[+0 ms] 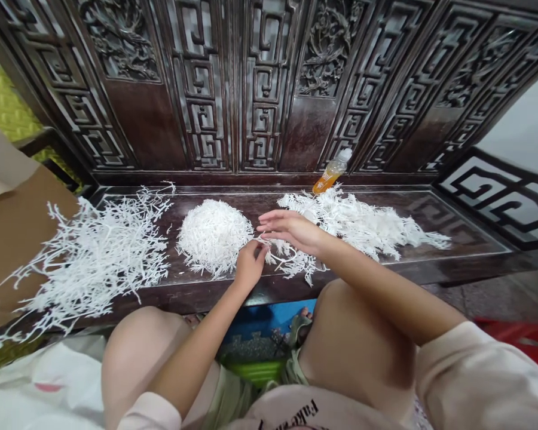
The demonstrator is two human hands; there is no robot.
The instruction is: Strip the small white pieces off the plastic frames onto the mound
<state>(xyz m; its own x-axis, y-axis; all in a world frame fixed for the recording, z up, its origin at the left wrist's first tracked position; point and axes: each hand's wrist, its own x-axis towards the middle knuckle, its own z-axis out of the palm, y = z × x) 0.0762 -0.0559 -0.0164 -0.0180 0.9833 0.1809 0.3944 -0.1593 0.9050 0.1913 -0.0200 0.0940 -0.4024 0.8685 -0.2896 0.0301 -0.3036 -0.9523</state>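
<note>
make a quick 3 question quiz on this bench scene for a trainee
1. True or false: the plastic bottle holds orange liquid.
2. Which lies between the left spread and the right spread of white strands? A the plastic bottle, B a round mound of white strands, C a cardboard sheet.
3. Fill in the blank: the hand closer to the bottle is the ____ hand.

Key: 1 true; 2 B; 3 right hand.

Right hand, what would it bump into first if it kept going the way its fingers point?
Probably the round mound of shredded white strands, just beyond the fingertips of the right hand, though depth is hard to judge from this view.
</note>
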